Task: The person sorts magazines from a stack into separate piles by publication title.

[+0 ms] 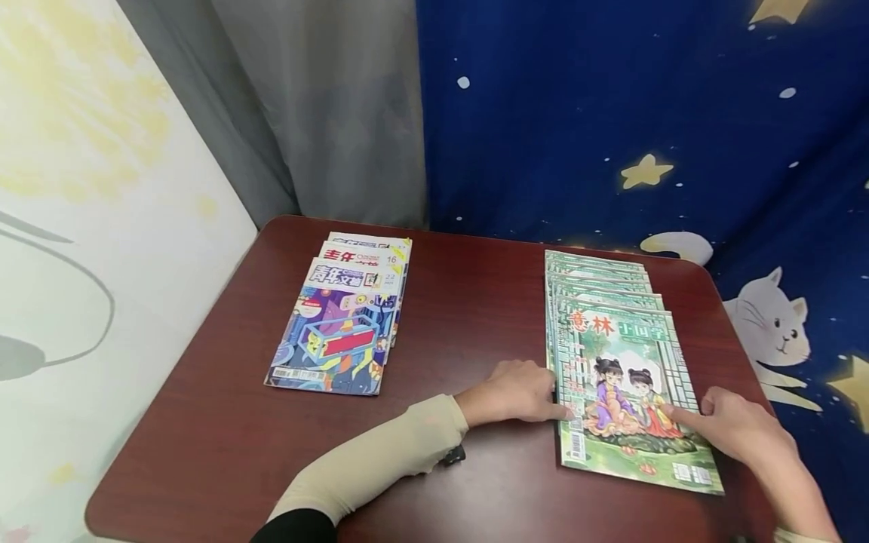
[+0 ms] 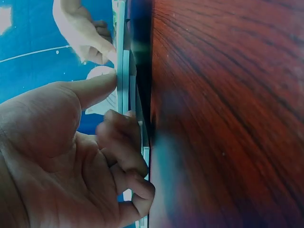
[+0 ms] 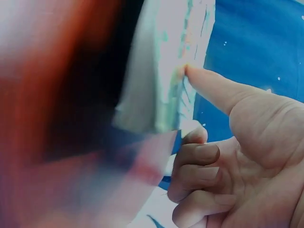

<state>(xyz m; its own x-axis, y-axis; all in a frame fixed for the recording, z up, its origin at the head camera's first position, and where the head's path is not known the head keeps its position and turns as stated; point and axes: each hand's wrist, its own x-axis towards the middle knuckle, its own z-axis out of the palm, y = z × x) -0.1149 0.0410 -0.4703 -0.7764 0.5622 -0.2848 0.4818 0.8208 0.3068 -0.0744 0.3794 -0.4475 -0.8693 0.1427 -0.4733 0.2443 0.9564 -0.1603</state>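
A fanned stack of several green magazines (image 1: pixel 597 280) lies on the right side of the table, with the top magazine (image 1: pixel 631 445) showing two cartoon children. My left hand (image 1: pixel 519 392) grips its left edge, thumb on the cover. In the left wrist view, the other fingers of the left hand (image 2: pixel 61 147) curl against the stacked edges. My right hand (image 1: pixel 740 430) holds the right edge, thumb on the cover. The right wrist view shows the right hand (image 3: pixel 256 142) with its fingers curled beside the magazine (image 3: pixel 166 71); how far they reach underneath is hidden.
Three overlapping magazines (image 1: pixel 339 324) with a purple top cover lie on the left of the dark red table (image 1: pixel 468 309). Behind the table hang a grey curtain (image 1: pixel 346 113) and a blue starry curtain (image 1: pixel 543 136). A pale wall (image 1: pixel 88 249) borders the left.
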